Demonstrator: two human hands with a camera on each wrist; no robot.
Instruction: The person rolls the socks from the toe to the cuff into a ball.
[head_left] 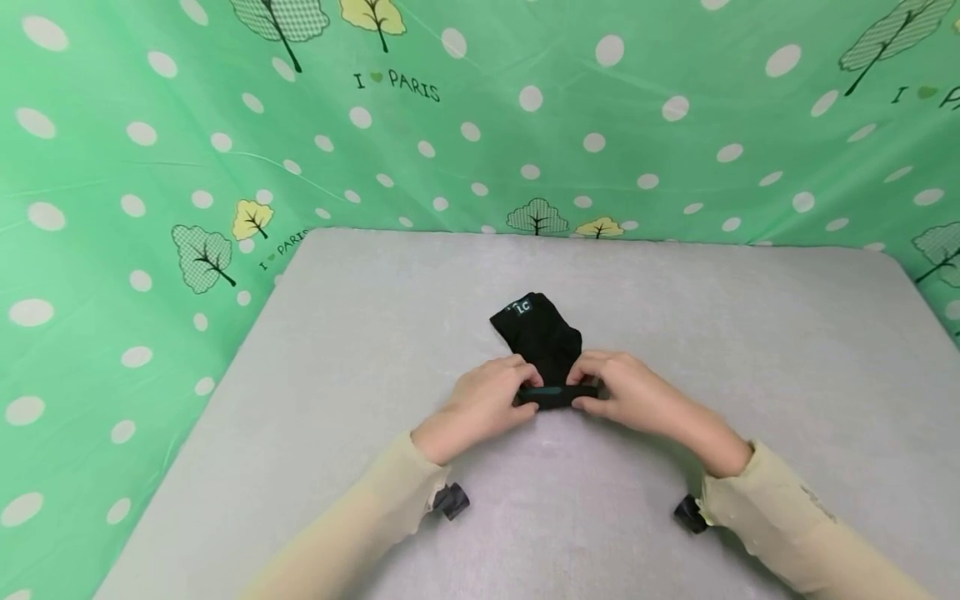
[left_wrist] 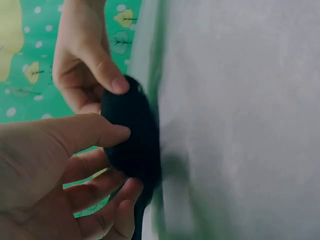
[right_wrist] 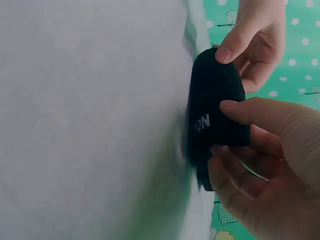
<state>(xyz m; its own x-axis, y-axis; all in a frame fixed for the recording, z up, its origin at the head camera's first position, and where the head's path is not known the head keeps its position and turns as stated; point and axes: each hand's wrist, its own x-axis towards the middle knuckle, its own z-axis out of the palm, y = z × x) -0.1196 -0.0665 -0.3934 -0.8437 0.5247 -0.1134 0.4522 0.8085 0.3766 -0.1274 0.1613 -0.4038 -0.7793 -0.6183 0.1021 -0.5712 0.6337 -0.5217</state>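
Observation:
A black sock [head_left: 542, 333] lies flat on the grey table, pale lettering near its far end and the heel bulging to the right. Its near end is folded over into a thick roll [head_left: 557, 398]. My left hand [head_left: 489, 397] pinches the left end of this roll, thumb on the near side and fingers over the top. At the right end my right hand [head_left: 633, 393] pinches it the same way. In the right wrist view, white letters show on the rolled sock [right_wrist: 215, 100]. The left wrist view has both thumbs pressing on the dark roll [left_wrist: 132, 120].
The grey table [head_left: 375, 308] extends around the sock on all sides. Behind it and to the left hangs a green curtain [head_left: 480, 158] with white dots and trees. A small black device [head_left: 451, 501] sits by the left sleeve, another black device [head_left: 690, 514] by the right.

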